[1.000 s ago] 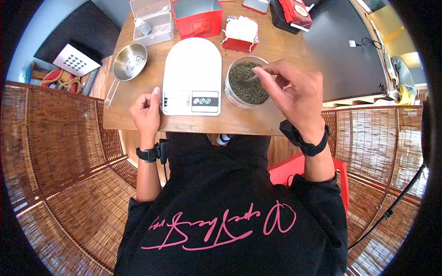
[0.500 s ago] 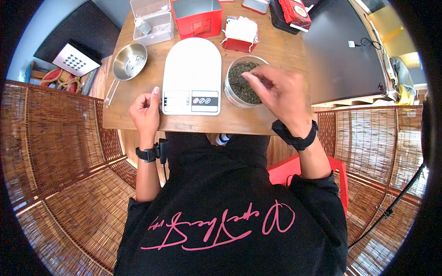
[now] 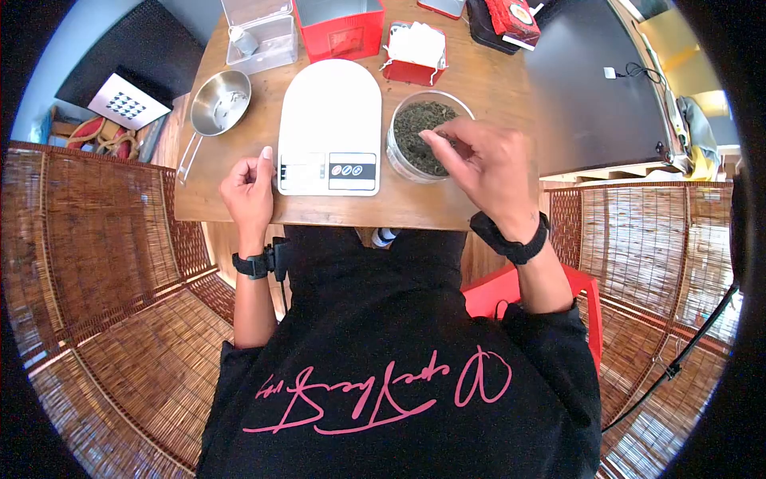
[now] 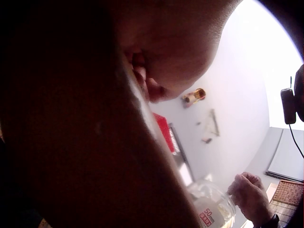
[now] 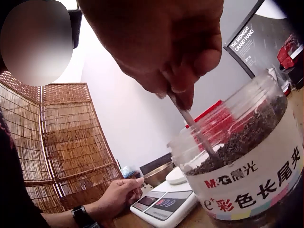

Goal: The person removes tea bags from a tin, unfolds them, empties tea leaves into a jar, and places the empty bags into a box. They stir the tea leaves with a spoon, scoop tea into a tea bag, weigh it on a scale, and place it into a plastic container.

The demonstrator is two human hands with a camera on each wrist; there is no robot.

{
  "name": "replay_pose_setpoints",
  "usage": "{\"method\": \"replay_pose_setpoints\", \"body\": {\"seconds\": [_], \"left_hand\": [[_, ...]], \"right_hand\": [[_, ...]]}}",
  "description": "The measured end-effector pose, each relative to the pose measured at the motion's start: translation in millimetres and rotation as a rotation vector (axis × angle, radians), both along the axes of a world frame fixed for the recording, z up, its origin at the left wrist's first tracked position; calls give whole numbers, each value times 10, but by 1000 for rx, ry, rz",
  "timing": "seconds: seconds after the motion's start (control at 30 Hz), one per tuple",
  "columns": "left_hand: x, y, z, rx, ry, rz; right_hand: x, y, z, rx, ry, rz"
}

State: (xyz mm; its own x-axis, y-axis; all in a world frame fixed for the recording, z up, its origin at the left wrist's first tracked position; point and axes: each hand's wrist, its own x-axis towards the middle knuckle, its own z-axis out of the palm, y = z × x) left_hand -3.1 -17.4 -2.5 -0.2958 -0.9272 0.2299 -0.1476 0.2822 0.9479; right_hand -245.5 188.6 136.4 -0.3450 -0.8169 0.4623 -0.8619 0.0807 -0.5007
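My right hand (image 3: 491, 164) is over a clear round jar (image 3: 409, 172) of dark dried leaves (image 3: 419, 124). Thumb and fingers pinch the thin handle of a metal spoon (image 5: 192, 126); its lower end is sunk in the leaves. Left of the jar lies a white kitchen scale (image 3: 331, 108) with nothing on its top. At the scale's lower left corner, my left hand (image 3: 250, 190) rests on the table edge with its fingers loosely curled, thumb up, holding nothing.
A metal pan (image 3: 221, 104) with a few leaf bits sits left of the scale. Behind stand a clear plastic box (image 3: 263, 48), a red tin (image 3: 343, 36) and a red box of white bags (image 3: 415, 52). A black surface (image 3: 594, 96) adjoins the table on the right.
My right hand has moved left and in over the jar, lowering the spoon into the leaves. The left hand has stayed beside the scale.
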Motion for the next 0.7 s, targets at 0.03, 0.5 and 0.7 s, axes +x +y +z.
{"method": "replay_pose_setpoints", "body": {"seconds": [0.03,0.5,0.7], "left_hand": [[-1,-7,-3,4,5,-10],[-8,0,2,8,22,-24],[18,-7,9,-21,-20,-19]], "right_hand": [[-17,-7,-18,-1,1,-1],[-50,139,120,-16,37,-16],[-46,82,-75,-2,-26,-29]]}}
